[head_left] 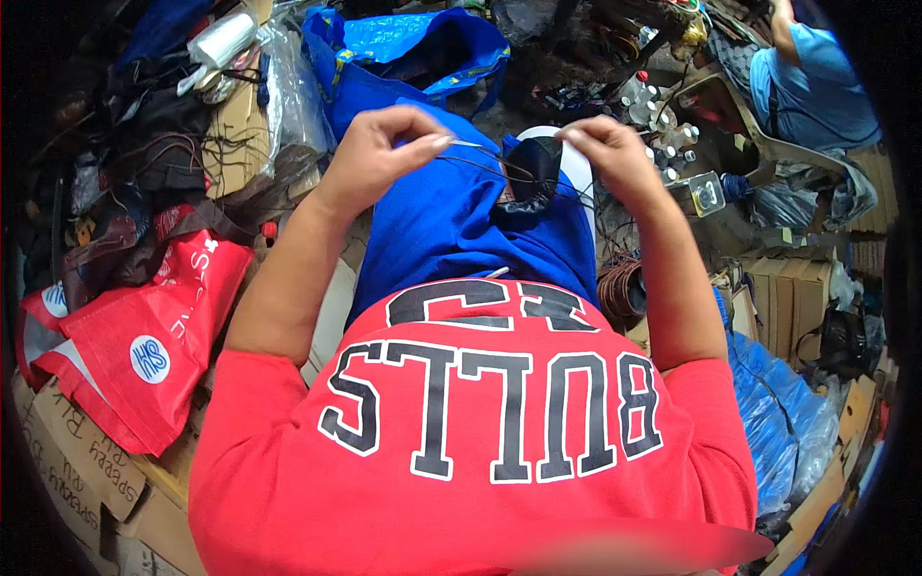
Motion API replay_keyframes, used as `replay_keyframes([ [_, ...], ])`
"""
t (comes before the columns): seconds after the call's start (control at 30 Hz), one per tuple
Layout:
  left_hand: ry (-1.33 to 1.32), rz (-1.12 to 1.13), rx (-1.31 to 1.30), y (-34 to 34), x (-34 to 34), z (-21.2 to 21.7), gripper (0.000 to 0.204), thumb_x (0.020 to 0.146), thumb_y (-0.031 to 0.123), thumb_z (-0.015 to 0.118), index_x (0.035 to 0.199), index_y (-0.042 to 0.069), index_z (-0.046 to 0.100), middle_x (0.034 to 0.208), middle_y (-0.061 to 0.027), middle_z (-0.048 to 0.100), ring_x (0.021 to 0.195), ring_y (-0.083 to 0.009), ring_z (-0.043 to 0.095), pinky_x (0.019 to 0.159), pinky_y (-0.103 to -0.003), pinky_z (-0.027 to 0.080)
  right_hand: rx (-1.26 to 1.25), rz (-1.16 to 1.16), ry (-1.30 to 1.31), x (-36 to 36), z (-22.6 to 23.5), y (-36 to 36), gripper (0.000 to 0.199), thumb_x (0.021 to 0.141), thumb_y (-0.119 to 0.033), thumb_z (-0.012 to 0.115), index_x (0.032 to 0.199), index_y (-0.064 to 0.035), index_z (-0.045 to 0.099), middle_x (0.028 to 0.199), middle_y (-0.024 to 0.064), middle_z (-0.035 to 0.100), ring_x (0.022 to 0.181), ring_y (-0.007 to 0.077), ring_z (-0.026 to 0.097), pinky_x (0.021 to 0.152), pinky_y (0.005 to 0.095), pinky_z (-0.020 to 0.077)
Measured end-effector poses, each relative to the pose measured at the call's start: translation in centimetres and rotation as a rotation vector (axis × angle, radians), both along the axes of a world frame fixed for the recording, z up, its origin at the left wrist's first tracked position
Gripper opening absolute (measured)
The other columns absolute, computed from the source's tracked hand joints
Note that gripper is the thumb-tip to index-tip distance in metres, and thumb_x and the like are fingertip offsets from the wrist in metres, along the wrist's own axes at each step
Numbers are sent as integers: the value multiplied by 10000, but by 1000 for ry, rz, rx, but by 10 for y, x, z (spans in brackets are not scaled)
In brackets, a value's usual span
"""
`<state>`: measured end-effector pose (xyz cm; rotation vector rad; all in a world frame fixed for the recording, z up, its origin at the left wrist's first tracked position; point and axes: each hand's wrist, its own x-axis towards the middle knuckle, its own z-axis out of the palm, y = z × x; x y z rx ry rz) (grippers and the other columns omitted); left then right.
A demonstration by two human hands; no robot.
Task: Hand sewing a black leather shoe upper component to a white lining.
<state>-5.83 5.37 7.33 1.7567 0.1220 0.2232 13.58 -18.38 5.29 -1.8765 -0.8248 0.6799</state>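
Observation:
My left hand (379, 154) is raised over my lap, its fingers pinched on a thin metal needle (468, 144) that points to the right. My right hand (615, 154) pinches the top edge of a small dark leather piece (534, 178) that hangs between both hands. Dark threads (485, 169) run from the left hand to the leather piece. Below them lies blue cloth (451, 230) over my lap, and my red shirt fills the lower part of the view.
A red bag (144, 336) and cardboard lie at my left, with dark leather scraps and straps (154, 144) beyond. A blue bag (403, 48) sits ahead. Small white bottles (663, 125) stand at the right. Another person in a light blue shirt (816, 86) sits at the far right.

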Motion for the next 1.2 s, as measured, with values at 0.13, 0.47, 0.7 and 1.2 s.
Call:
replay_keyframes([
  [0.13, -313, -260, -538, -46, 23, 2, 177, 892, 193, 591, 826, 29, 594, 873, -95, 628, 884, -223, 634, 807, -314, 494, 362, 174, 351, -12, 64, -11, 284, 923, -201, 534, 1066, 26, 627, 811, 42, 604, 692, 96, 546, 661, 232, 435],
  [0.47, -118, -38, 950, 74, -19, -19, 103, 744, 74, 643, 843, 50, 658, 790, -123, 629, 748, -295, 598, 699, -350, 493, -723, 49, -356, 37, 44, -129, 246, 867, -227, 595, 1056, -88, 668, 920, 138, 681, 808, 197, 654, 749, 308, 484],
  [0.7, 749, 1055, 1395, 333, -181, 80, 340, 837, 385, 566, 992, 101, 668, 994, -146, 654, 942, -312, 627, 807, -396, 482, -1620, -542, -625, 159, 72, -439, 350, 852, -341, 557, 1107, -118, 645, 1108, 140, 623, 1021, 319, 598, 892, 395, 456],
  [1.2, 206, -190, 521, -31, 20, -46, 296, 824, 174, 647, 1112, 108, 634, 909, -117, 654, 794, -237, 614, 747, -319, 470, -98, 22, 287, -41, -40, -48, 181, 856, -209, 651, 932, -47, 622, 698, -71, 480, 614, 26, 396, 544, 194, 312],
])
